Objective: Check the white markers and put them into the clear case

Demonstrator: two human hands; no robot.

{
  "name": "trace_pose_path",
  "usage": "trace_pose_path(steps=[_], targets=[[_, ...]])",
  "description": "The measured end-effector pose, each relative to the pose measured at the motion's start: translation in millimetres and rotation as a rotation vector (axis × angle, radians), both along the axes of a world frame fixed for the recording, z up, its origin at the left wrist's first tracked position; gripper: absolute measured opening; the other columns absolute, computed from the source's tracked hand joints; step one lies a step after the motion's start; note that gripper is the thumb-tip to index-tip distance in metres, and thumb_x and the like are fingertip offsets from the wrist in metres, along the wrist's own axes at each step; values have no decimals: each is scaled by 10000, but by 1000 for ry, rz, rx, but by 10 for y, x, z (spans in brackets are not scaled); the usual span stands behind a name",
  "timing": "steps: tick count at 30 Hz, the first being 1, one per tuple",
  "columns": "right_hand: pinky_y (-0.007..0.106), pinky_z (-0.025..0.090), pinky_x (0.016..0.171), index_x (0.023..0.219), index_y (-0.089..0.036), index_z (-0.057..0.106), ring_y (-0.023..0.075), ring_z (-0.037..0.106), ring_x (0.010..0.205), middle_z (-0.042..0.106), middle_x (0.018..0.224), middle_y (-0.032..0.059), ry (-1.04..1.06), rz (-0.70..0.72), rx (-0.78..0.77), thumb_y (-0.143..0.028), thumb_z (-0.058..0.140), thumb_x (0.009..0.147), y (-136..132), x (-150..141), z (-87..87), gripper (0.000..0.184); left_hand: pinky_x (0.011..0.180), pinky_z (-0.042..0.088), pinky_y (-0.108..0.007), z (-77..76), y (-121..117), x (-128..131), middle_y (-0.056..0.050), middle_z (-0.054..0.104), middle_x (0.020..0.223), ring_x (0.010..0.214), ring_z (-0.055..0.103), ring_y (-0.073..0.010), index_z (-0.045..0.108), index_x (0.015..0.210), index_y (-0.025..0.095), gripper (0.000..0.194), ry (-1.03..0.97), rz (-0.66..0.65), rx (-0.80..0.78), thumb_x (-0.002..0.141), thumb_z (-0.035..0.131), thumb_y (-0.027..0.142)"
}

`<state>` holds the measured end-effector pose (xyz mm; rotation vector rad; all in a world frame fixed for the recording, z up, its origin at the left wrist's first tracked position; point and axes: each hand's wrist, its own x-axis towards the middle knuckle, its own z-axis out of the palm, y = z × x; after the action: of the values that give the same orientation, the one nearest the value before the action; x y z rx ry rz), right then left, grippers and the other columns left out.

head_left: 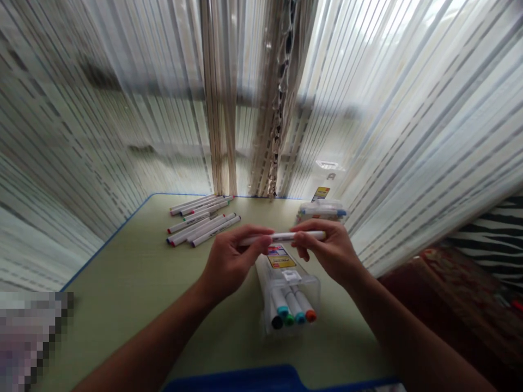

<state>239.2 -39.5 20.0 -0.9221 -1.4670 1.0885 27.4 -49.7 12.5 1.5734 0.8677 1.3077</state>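
Between my two hands a white marker (283, 237) is held level, its right end yellowish. My left hand (232, 256) is closed on its left part, thumb and fingers pinching it. The right part is pinched by my right hand (327, 245). Just below them a clear plastic marker case (308, 280) lies on the table, with a yellow label on top. Several white markers (292, 305) with black, teal, green and orange ends show at its near end.
Loose white markers (204, 223) lie in rows at the table's back left. A second clear case (322, 209) stands at the back right. The green table (122, 288) has a blue edge, and striped curtains (163, 98) hang behind it. A blue object (245, 378) sits at the front.
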Motion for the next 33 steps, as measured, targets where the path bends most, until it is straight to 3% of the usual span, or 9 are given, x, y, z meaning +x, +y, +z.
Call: trace_pose_path(steps=[4, 9, 15, 25, 33], targets=[[215, 429, 411, 839, -163, 736, 110, 585, 474, 701, 653, 34, 243, 72, -180, -445, 827, 778, 80, 22, -85, 302, 492, 461, -208, 11, 6, -13, -48, 724, 691, 519, 544, -93, 714, 1035, 112, 278, -111, -4, -13, 914, 677, 360], [182, 353, 397, 763, -158, 671, 64, 476, 435, 593, 568, -27, 294, 48, -298, -449, 894, 683, 145, -24, -149, 375, 571, 531, -211, 23, -55, 6, -58, 757, 773, 631, 661, -121, 759, 1074, 148, 281, -82, -9, 43, 852, 757, 321], [191, 241, 399, 849, -155, 714, 51, 381, 438, 530, 559, -51, 214, 31, -302, -481, 890, 668, 153, -42, -193, 412, 663, 587, -254, 31, -99, 30, -85, 788, 884, 748, 730, -172, 785, 1086, 164, 296, -71, -30, 69, 827, 785, 305], [204, 220, 418, 892, -151, 707, 55, 366, 434, 499, 528, -63, 178, 48, -310, -483, 870, 697, 171, -39, -248, 418, 723, 576, -225, 26, -91, -1, -56, 791, 948, 812, 738, -150, 790, 1089, 208, 249, -68, -47, 117, 841, 775, 233], [204, 217, 417, 910, -139, 700, 46, 372, 413, 520, 522, -57, 170, 64, -303, -485, 846, 728, 174, -37, -257, 417, 681, 550, -200, 24, -78, -8, -36, 764, 873, 789, 714, -131, 793, 1065, 215, 223, -79, -45, 132, 843, 769, 200]])
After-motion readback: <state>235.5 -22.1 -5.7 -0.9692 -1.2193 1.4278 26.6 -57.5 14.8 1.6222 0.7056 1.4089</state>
